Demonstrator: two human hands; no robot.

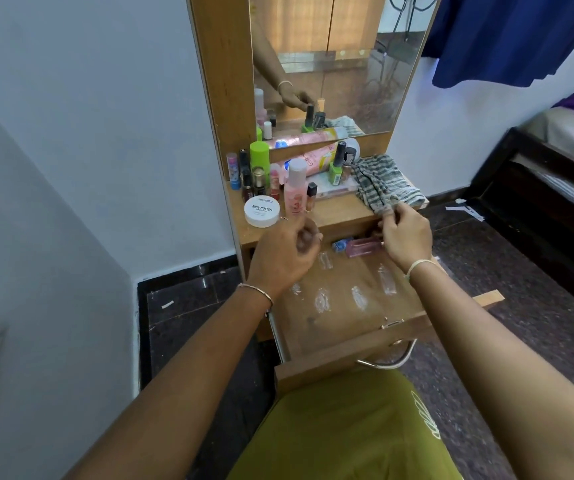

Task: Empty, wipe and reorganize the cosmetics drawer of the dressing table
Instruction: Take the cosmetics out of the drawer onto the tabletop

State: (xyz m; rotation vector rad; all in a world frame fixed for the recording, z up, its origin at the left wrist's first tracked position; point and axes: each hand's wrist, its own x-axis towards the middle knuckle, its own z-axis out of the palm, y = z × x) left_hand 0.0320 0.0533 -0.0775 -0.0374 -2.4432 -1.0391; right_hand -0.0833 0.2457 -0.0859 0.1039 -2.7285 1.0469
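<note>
Head view, right hand [405, 233] pinches cloth [379, 181] edge

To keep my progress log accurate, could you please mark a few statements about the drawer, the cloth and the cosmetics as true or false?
1. The drawer is pulled open. True.
2. The right hand pinches the striped cloth at the front edge of the tabletop. True.
3. The drawer holds nothing at all. False: a small blue bottle and a pink bottle lie at its back.
4. The white nail polish jar sits inside the drawer. False: it stands on the tabletop, on the left side near the other cosmetics.
</note>
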